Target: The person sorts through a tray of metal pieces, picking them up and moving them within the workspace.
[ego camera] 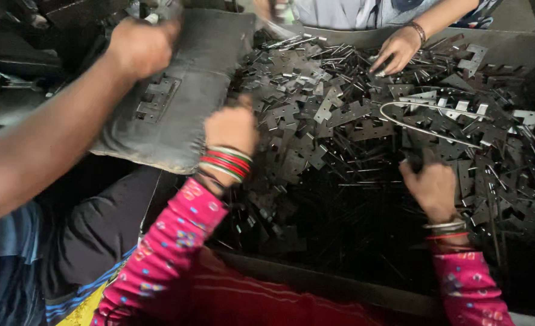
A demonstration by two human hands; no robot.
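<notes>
Now, left hand point(231, 128): I see its grip closed in the stamped metal plates point(340, 121) heaped in the bin point(340, 284).
Right hand point(430, 184): curled shut on plates (contents unclear).
Risk: sharp edges cutting bare fingers; a co-worker's hand point(397, 48) crowding close.

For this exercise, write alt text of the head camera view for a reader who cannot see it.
The person's left hand and right hand, in pink sleeves with bangles, reach into a bin heaped with flat metal brackets. A co-worker's arm stretches over a grey cushion at left, and another person's hand touches the pile's far side.
</notes>
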